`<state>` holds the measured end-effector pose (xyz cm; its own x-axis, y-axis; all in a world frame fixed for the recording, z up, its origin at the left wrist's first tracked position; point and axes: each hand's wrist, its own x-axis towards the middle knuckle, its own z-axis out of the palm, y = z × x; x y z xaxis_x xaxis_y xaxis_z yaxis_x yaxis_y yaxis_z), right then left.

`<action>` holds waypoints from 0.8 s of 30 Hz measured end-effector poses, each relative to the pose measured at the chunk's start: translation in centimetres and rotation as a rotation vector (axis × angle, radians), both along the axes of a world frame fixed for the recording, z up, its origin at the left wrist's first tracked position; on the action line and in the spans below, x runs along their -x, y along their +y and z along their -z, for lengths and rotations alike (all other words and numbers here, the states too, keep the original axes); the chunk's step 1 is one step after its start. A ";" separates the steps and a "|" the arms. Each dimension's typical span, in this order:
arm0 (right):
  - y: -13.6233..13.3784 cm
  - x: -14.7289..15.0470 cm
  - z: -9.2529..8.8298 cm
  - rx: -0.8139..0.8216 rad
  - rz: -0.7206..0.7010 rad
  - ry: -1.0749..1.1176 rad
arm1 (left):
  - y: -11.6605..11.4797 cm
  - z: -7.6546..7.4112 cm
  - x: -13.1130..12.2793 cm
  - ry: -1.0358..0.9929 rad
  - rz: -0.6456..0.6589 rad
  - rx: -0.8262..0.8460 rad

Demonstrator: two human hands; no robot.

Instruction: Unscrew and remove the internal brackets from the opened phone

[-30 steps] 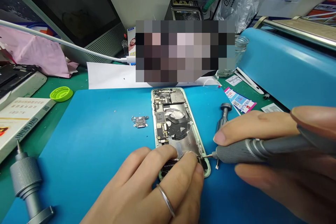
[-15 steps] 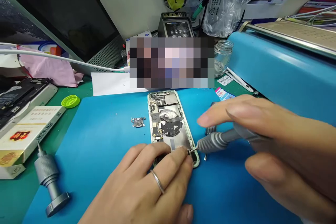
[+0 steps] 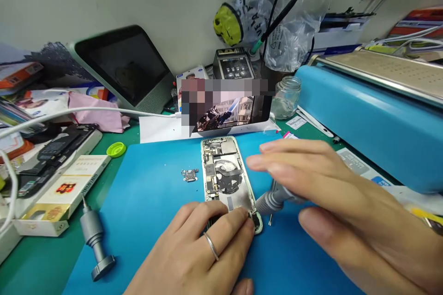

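An opened smartphone [image 3: 226,179] lies on the blue mat, its inner parts bare. My left hand [image 3: 204,249], a ring on one finger, holds down the lower end of the phone, covering its bottom left corner. The fingertips are bent close together by the lower right edge. In my right hand [image 3: 332,193] is a grey screwdriver [image 3: 272,203], tilted, its tip at the phone's lower right edge. The fingers reach forward over the handle, whose rear part they hide. A small circuit board [image 3: 190,174] lies left of the phone.
A second grey screwdriver [image 3: 95,239] rests at the mat's left, beside a cigarette box [image 3: 69,189] and a green cap [image 3: 116,149]. Behind the phone stand a lit screen [image 3: 235,113] and a glass jar [image 3: 288,97]. A blue machine [image 3: 360,124] fills the right side.
My view has tilted upward, so the bench sits lower in the picture. My right fingers have straightened over the screwdriver. Its tip stays at the phone's edge, and my left hand keeps its place.
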<state>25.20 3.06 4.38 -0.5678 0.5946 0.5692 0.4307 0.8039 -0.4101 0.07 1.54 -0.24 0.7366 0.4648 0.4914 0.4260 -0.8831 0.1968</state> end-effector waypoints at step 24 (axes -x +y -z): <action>1.8 1.3 0.6 -0.091 -0.126 0.111 | -1.2 -1.8 0.1 0.035 -0.012 0.251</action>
<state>23.90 4.87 3.74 -0.5657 0.4657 0.6805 0.2804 0.8847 -0.3724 0.00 0.35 1.59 0.7448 0.5778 0.3338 0.4463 -0.8032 0.3945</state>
